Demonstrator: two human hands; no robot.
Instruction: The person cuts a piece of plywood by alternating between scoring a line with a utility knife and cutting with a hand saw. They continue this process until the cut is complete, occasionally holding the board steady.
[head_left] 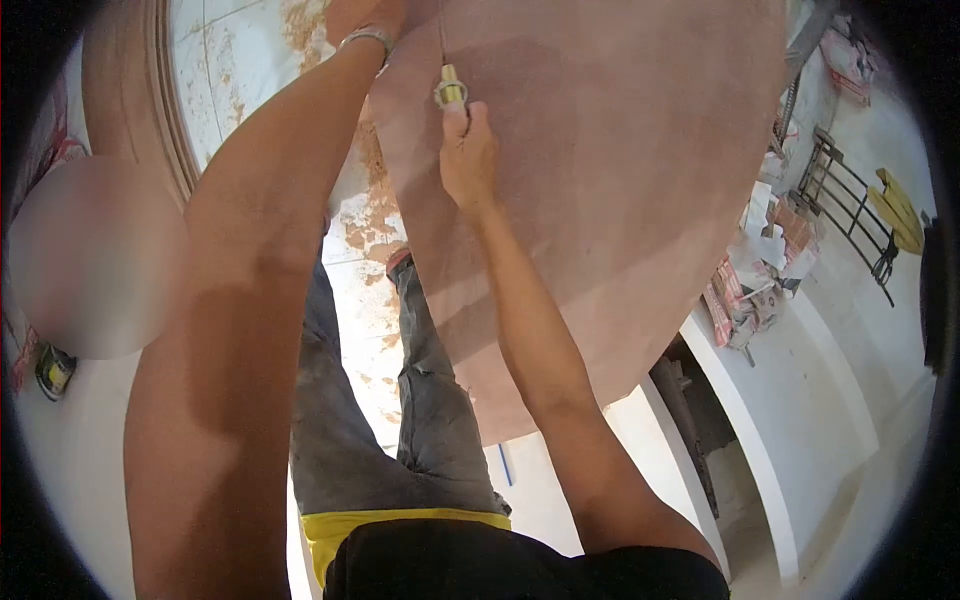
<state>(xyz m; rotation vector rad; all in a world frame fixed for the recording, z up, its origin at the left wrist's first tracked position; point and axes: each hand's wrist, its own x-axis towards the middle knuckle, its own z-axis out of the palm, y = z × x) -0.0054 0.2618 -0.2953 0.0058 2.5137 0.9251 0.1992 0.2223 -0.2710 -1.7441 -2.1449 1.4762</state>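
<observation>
My right hand (470, 155) is closed round the end of a small brass-coloured tool (451, 88), and a thin shaft or line runs up from it over a large reddish-brown panel (600, 180). The panel has a curved right edge and fills the middle of the view. At the top edge, beside the panel's upper left, is my left hand (368, 18), with a bracelet at the wrist. Its fingers are cut off by the frame, so what it holds cannot be made out.
White floor tiles (365, 300) with brown dust show left of the panel. Curved brown boards (140, 90) stand upper left. Torn red and white bags (745, 300), a black metal rack (850, 200) with a yellow cloth (897, 212) and a white curved ledge (740, 400) lie right.
</observation>
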